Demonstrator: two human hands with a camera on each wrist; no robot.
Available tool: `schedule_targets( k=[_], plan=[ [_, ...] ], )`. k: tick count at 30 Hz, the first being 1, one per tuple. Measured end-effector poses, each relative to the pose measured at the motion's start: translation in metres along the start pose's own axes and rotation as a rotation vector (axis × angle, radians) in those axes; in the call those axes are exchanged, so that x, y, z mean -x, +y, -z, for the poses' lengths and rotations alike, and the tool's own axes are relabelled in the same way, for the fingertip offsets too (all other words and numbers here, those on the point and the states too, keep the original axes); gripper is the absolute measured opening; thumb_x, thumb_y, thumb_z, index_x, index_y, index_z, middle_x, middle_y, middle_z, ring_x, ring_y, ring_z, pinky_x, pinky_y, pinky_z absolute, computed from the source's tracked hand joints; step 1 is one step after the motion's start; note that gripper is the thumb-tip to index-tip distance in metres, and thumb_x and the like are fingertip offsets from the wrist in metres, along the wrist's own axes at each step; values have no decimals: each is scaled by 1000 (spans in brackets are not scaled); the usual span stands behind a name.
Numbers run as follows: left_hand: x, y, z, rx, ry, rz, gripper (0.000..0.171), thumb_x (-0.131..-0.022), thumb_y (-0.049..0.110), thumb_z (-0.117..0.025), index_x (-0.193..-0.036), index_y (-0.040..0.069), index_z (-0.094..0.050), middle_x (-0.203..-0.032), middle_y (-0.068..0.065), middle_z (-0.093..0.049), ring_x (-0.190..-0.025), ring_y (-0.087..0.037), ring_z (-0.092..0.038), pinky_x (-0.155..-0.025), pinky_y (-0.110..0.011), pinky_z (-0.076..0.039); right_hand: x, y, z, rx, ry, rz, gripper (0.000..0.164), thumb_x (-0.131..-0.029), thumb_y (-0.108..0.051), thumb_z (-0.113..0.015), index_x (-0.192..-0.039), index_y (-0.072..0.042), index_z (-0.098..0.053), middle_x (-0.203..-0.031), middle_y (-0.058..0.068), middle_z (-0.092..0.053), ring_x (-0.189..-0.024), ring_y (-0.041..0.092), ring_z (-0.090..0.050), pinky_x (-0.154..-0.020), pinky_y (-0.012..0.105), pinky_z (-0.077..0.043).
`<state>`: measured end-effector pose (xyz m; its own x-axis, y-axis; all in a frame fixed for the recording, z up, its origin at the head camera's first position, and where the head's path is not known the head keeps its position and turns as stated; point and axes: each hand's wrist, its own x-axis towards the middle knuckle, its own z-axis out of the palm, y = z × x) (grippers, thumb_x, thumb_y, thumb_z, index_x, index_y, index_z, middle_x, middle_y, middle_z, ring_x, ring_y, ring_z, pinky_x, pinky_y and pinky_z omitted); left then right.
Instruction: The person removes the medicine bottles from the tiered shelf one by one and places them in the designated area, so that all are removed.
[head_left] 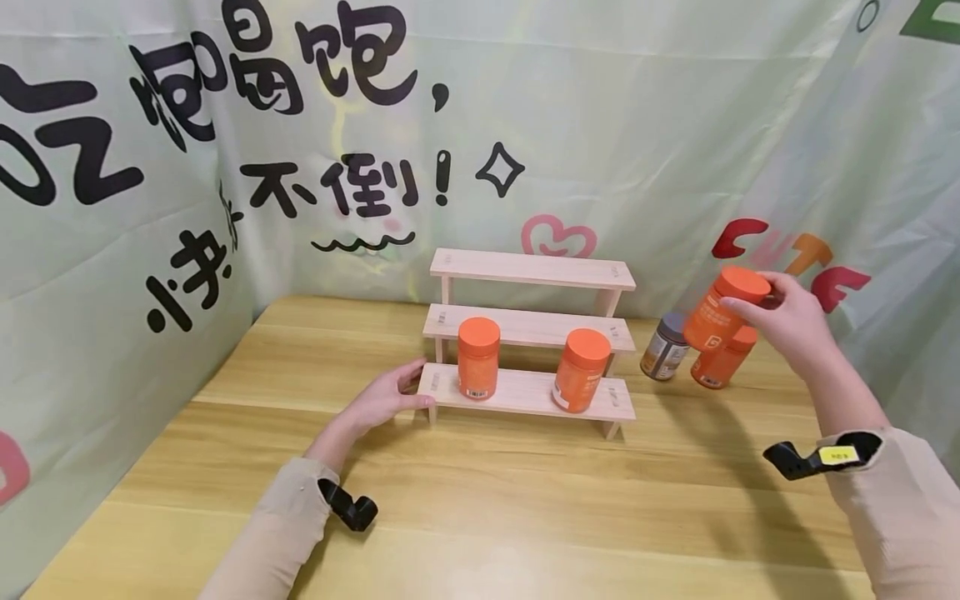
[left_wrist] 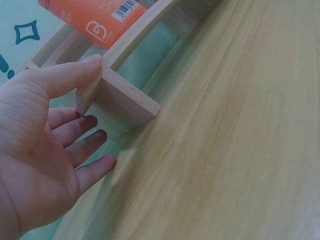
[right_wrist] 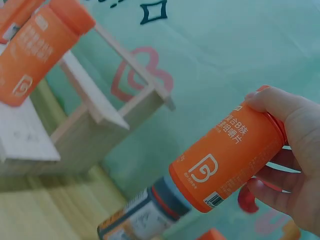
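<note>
Orange with white print, one bottle (head_left: 708, 321) slants above the table (head_left: 525, 508), lid up and rightward, base down-left, its long axis well off vertical. I see the right hand (head_left: 797, 315) gripping it near the lid, while the left hand (head_left: 386, 397) pinches the wooden stand's (head_left: 532, 268) lowest step at its left end.

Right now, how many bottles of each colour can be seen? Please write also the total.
Orange bottles: 4 (2 on the lowest shelf, 1 in the right hand, 1 on the table)
Grey-lidded bottle: 1 (also on the table)
Total: 5 bottles
</note>
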<state>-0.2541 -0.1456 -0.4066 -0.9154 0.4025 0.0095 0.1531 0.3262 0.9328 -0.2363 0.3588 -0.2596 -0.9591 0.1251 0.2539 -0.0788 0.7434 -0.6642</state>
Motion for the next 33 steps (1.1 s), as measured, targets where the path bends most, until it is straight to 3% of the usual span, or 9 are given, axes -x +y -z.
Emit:
schedule_targets(
  k=[15,18,24,30,33],
  plan=[
    [3,4,-1,4,4,13,84,-81,18,-72,-145,-3,-22,-146,-22,-28,-134,-34,-27,-110,-44,-21,19,58,-23,-6,9,-48,74,-88,-39,-61,-135,11,-31,-122,27,-43,-83,6,-41,-60,11,-39],
    [2,5,-1,6,3,7,84,-81,18,-72,-145,-3,-22,-146,-22,-28,-134,-33,-27,-110,-44,-21,22,63,-27,6,1,-56,74,-88,-38,-61,-134,12,-31,-123,30,-43,-84,10,-43,-60,14,-39],
    [1,4,-1,8,5,1,84,-81,17,-72,-145,-4,-22,-146,-23,-28,-134,-34,-27,-109,-45,-22,26,74,-36,44,5,-58,74,-89,-39,-59,-134,13,-31,-125,33,-42,-95,34,-44,-63,20,-38],
    [0,4,-1,-3,4,-2,85,-81,19,-72,-145,-4,-21,-146,-24,-26,-134,-35,-26,-109,-45,-21,30,80,-43,41,18,-49,72,-88,-37,-62,-131,13,-35,-121,33,-45,-90,22,-45,-65,18,-37],
    [0,3,-1,6,5,4,85,-81,18,-73,-145,-4,-21,-147,-23,-26,-134,-34,-26,-110,-44,-21,34,82,-46,29,17,-56,73,-87,-37,-62,-132,15,-34,-122,35,-45,-93,27,-47,-65,18,-36]
  ],
)
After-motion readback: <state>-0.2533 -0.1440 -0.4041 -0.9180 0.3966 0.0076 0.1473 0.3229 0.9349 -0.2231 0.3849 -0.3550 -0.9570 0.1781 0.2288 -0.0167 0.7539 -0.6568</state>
